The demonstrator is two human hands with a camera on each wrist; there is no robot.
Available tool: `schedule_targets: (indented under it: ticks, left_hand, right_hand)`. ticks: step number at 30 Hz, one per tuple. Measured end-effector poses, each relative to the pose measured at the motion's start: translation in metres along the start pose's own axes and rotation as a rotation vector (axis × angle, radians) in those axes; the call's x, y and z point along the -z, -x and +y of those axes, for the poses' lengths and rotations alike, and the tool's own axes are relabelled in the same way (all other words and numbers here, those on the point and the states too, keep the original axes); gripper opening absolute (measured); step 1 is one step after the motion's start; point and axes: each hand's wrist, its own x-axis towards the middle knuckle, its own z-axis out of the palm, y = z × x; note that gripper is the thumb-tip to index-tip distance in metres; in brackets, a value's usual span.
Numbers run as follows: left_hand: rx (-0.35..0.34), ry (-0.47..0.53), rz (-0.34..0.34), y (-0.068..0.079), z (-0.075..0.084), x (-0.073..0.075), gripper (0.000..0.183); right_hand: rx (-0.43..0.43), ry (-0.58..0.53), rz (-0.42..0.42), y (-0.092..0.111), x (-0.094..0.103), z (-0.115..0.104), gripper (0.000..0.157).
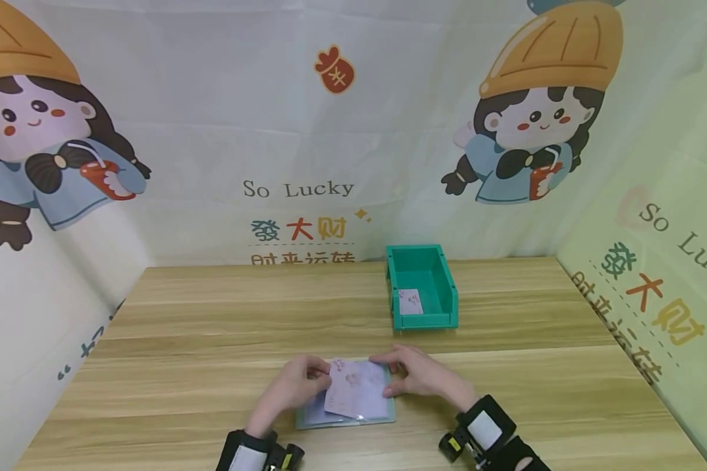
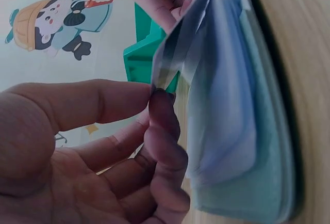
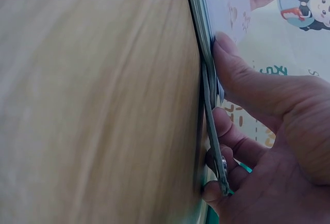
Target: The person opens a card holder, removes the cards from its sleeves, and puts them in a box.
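A pale pink printed card point(image 1: 344, 389) stands tilted over a light green booklet point(image 1: 377, 417) with clear plastic pockets, on the table. My left hand point(image 1: 297, 383) pinches the card's left edge between thumb and forefinger. In the left wrist view, the card point(image 2: 175, 43) is raised above the clear sleeves point(image 2: 227, 115). The right hand point(image 1: 415, 373) holds the booklet's right side. Its thumb point(image 3: 232, 61) lies on the top face, while other fingers touch the edge of the green cover point(image 3: 212, 126). Whether the card's lower end is inside a pocket cannot be told.
Behind the booklet, slightly right, stands a green open-front bin point(image 1: 427, 320) with a small pink card point(image 1: 410, 302) inside. The wooden table point(image 1: 212, 327) meets a printed cloth backdrop point(image 1: 400, 131) at the back and sides.
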Motion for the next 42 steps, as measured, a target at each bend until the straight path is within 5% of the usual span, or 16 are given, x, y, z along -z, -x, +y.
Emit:
schedule_targets:
  ticks: [13, 17, 24, 29, 42]
  left_hand:
    - [0.043, 0.037, 0.08, 0.001, 0.0, 0.009, 0.022]
    - [0.0, 0.071, 0.092, 0.0, 0.002, 0.006, 0.022]
    - [-0.122, 0.19, 0.01, -0.006, 0.003, -0.005, 0.021]
    - [-0.149, 0.262, -0.019, -0.006, 0.008, -0.01, 0.022]
    - [-0.135, 0.264, -0.013, -0.006, 0.009, -0.018, 0.022]
  right_hand:
    - [0.045, 0.021, -0.014, 0.001, 0.003, 0.001, 0.062]
    - [0.074, 0.003, 0.0, 0.001, 0.005, -0.001, 0.06]
    - [0.122, -0.162, 0.051, -0.003, 0.006, -0.009, 0.027]
    - [0.074, -0.231, 0.094, -0.005, 0.003, -0.011, 0.024]
    - [0.023, -0.307, 0.13, -0.008, -0.007, -0.013, 0.024]
